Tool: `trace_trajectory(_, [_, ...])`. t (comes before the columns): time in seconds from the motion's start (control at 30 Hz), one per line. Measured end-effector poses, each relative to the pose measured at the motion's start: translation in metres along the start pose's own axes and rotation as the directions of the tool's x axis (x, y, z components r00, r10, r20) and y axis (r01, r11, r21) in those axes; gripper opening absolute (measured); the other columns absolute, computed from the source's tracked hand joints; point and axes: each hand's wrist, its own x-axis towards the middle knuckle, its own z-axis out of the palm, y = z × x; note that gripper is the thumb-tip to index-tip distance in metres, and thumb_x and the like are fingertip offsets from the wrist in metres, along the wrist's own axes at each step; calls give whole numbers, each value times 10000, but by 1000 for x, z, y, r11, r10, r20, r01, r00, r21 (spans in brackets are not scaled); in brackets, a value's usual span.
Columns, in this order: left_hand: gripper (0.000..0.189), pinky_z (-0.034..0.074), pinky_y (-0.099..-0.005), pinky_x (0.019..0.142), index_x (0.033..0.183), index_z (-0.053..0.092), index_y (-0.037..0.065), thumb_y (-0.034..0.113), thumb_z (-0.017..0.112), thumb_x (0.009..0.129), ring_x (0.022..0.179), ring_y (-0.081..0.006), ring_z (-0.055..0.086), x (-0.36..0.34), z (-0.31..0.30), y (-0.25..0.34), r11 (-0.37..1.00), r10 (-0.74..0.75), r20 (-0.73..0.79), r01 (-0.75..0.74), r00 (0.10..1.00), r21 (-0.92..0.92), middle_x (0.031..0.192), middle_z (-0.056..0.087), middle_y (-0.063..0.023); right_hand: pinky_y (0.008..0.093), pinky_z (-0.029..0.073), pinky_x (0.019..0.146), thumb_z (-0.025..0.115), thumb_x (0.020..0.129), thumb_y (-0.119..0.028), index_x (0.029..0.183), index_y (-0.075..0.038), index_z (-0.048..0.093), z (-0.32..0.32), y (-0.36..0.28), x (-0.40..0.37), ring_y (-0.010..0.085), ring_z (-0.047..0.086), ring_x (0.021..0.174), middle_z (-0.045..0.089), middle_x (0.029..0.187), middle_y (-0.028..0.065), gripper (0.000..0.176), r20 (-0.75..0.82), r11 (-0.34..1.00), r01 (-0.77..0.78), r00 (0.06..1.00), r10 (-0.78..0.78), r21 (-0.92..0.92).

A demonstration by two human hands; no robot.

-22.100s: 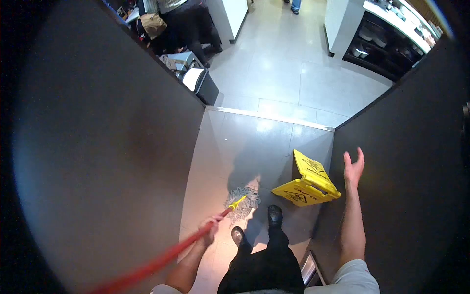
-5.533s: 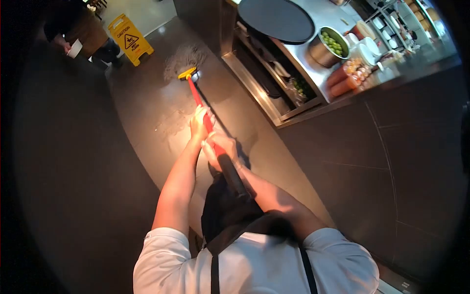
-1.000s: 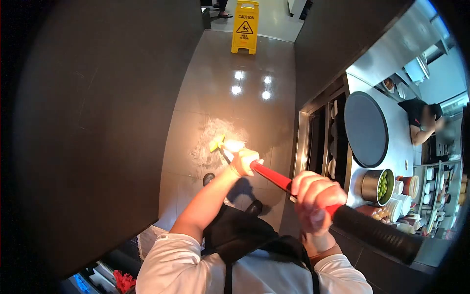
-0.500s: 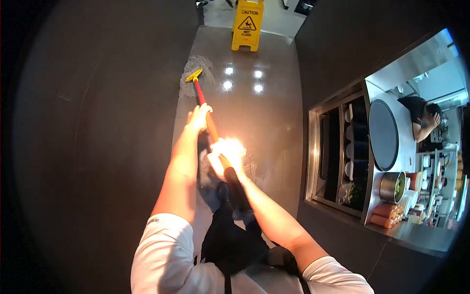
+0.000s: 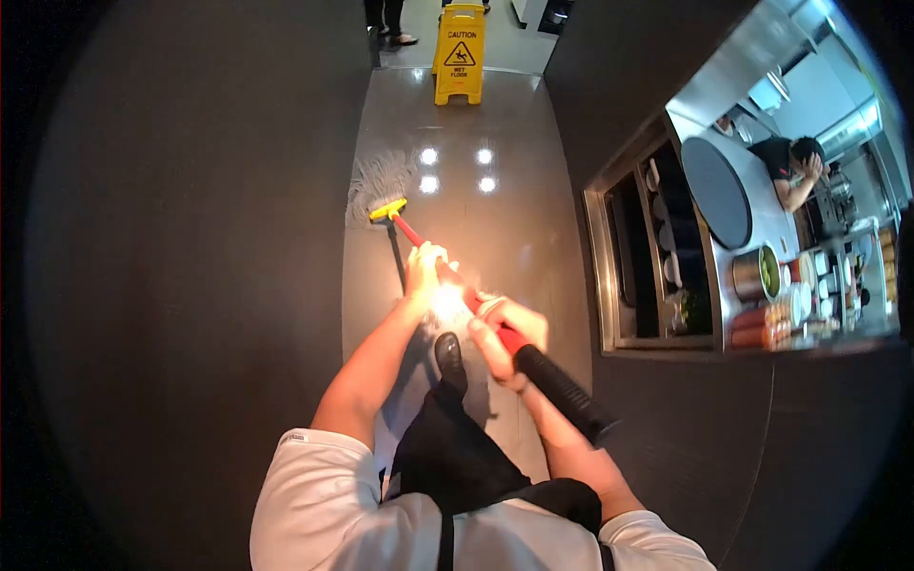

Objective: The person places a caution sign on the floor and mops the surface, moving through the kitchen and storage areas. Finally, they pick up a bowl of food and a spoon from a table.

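Note:
Both of my hands grip a mop with a red handle and a black end grip. My left hand is wrapped round the handle farther down, toward the yellow clamp. Higher up, just ahead of the black grip, my right hand closes round the red part. The grey string mop head lies spread on the shiny tiled floor, close to the left wall. Strong glare hides part of the handle between my hands.
A yellow wet floor sign stands ahead, with a person's legs beyond it. Dark walls line both sides. At right, a serving hatch holds a round dark tray and a metal pot. Behind it a person leans, hand to head.
The mop head has come closer to me along the left wall, its strings now trailing forward. Both hands have shifted right and the handle's black end has swung out to the right.

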Motion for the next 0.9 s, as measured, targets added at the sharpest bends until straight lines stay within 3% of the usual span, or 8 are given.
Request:
trace_trajectory(0.13, [255, 484, -439, 735, 708, 554, 83, 194, 780, 668, 740, -369, 609, -102, -46, 93, 995, 50, 10, -49, 999, -84, 720, 597, -114, 414, 527, 865, 636, 834, -6, 659, -13, 494, -15, -105, -83, 175, 581, 649, 573, 644, 68, 226, -74, 1000, -6, 997, 6, 4])
trace_trajectory(0.2, [242, 490, -425, 691, 696, 556, 87, 177, 772, 633, 723, -359, 613, -155, -71, 132, 991, 84, 98, -73, 992, -115, 704, 596, -109, 423, 539, 812, 647, 828, -10, 644, -27, 503, -21, -160, -121, 173, 547, 605, 538, 615, 58, 234, -111, 998, -35, 993, 41, 48])
trace_trajectory(0.27, [227, 493, -415, 654, 685, 563, 92, 163, 769, 621, 703, -349, 613, -197, -93, 155, 977, 190, 302, -148, 934, -156, 689, 589, -108, 344, 508, 709, 690, 842, -19, 651, -33, 498, -26, -198, -153, 178, 589, 651, 592, 659, 78, 270, -147, 970, 100, 987, -68, 222])
trace_trajectory(0.3, [235, 493, -400, 619, 672, 567, 95, 182, 782, 632, 661, -336, 617, -214, -100, 164, 941, 189, 373, -60, 908, -332, 666, 591, -106, 352, 506, 675, 699, 846, -58, 662, -40, 487, -25, -212, -165, 176, 563, 608, 560, 633, 67, 280, -179, 946, 145, 979, -96, 289])
trace_trajectory(0.4, [272, 479, -409, 557, 658, 563, 78, 231, 789, 646, 586, -340, 612, -259, -124, 195, 918, 211, 488, 0, 847, -397, 617, 583, -127, 350, 483, 570, 718, 853, -155, 699, -63, 455, -25, -247, -199, 153, 477, 495, 486, 578, 39, 318, -196, 874, 156, 978, -72, 459])
trace_trajectory(0.5, [240, 477, -414, 519, 640, 544, 68, 186, 751, 671, 564, -348, 609, -279, -126, 184, 839, 427, 342, -225, 837, -495, 606, 581, -145, 317, 435, 512, 719, 863, -148, 712, -79, 445, -5, -256, -214, 129, 437, 456, 477, 561, 26, 320, -268, 876, 201, 960, -86, 438])
trace_trajectory(0.77, [243, 448, -398, 480, 608, 519, 86, 115, 739, 706, 482, -333, 568, -214, -127, 122, 821, 424, 92, -339, 901, -459, 549, 544, -121, 322, 414, 485, 774, 833, -180, 690, -97, 442, 43, -215, -157, 155, 455, 439, 490, 543, 14, 372, -267, 886, 250, 952, -151, 391])
trace_trajectory(0.9, [197, 468, -421, 529, 642, 517, 88, 169, 686, 700, 552, -346, 584, -157, -120, 38, 877, 408, 136, -347, 903, -332, 595, 552, -124, 324, 431, 479, 713, 866, -161, 714, -91, 443, 76, -162, -110, 156, 452, 438, 472, 551, 9, 318, -141, 889, 318, 948, -287, 330])
